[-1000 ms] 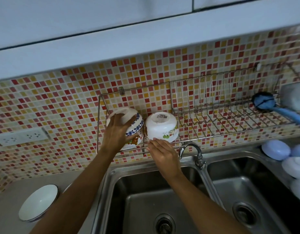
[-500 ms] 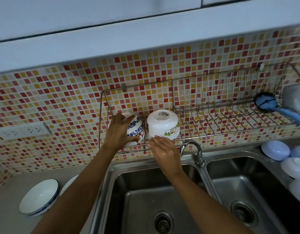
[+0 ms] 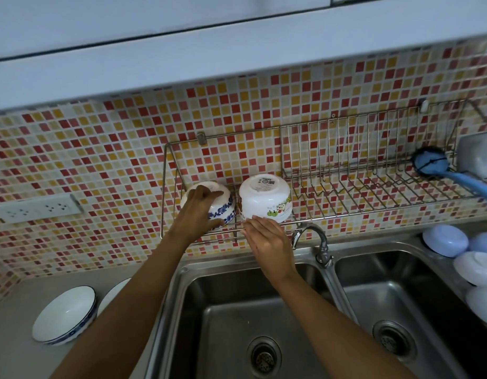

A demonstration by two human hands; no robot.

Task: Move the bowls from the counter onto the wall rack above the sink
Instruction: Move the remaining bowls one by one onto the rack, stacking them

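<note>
While my left hand (image 3: 199,212) grips the blue-patterned bowl (image 3: 219,206) upside down on the wall rack (image 3: 346,187) and my open right hand (image 3: 267,239) touches the white bowl (image 3: 265,196) beside it, two bowls (image 3: 65,314) wait on the bench (image 3: 15,351), down-left, nearer my left.

Wall: covered in small mosaic tiles (image 3: 122,149) of red, orange, yellow and cream
Cabinet: a pale underside (image 3: 182,64) is seen above the tiles
Socket: a white strip (image 3: 35,208) is fixed on the left wall
Counter: a grey surface (image 3: 15,348) is laid at lower left
Sink: a steel double basin (image 3: 231,318) is set below a curved tap (image 3: 316,239)
Light: soft and dim
</note>
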